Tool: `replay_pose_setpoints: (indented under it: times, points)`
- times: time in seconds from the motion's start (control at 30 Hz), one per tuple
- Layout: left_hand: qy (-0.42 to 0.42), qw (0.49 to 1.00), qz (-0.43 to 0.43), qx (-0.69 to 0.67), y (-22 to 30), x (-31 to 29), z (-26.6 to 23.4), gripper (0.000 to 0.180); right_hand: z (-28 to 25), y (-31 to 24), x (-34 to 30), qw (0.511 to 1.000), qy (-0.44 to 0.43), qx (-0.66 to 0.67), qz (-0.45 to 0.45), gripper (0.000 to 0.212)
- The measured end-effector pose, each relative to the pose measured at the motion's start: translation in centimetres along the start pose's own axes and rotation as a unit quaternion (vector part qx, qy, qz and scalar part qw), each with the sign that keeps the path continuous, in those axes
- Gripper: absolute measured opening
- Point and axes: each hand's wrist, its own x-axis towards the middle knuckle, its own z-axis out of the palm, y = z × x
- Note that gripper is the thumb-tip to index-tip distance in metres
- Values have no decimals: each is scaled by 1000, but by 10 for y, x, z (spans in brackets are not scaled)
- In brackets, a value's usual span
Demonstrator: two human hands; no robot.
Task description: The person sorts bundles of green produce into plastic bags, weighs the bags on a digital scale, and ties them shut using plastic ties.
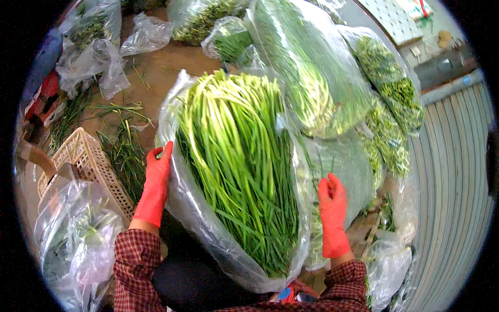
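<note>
A large clear plastic bag (208,234) lies open in front of me, packed with long green Chinese chives (239,151). Their pale ends point away from me and their dark leaf ends toward me. My left hand (156,179), in a red rubber glove, rests against the bag's left side with fingers apart. Just off the bag's right edge is my right hand (332,210), also red-gloved. Its fingers are pinched together; a thin green blade shows near their tips, but what they hold is not clear.
Another long bag of chives (306,67) lies at the far right, beside bags of chopped-looking greens (384,78). A beige plastic basket (83,151) and a clear bag (78,234) stand at left. Loose chives (125,156) litter the floor. A corrugated metal shutter (452,197) borders the right.
</note>
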Motion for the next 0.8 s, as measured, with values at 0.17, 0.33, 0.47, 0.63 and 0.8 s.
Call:
replay_pose_setpoints:
  times: [0.17,0.33,0.47,0.63,0.8]
  points:
    - [-120,989,-82,-36,16,-75,-27,91,-4,14,-62,960,-148,-226,76,74]
    - [-373,912,-150,77,8,-90,-48,50,2,48,-57,970,-186,-107,116,36]
    - [-323,941,-103,-9,7,-102,-44,14,35,85,-41,883,-60,385,261,12]
    - [-209,908,-119,-343,-29,-59,-32,12,52,74,-65,854,-163,356,343,13]
    - [-166,919,-103,-343,21,-168,-27,21,10,65,-77,844,-254,384,275,22]
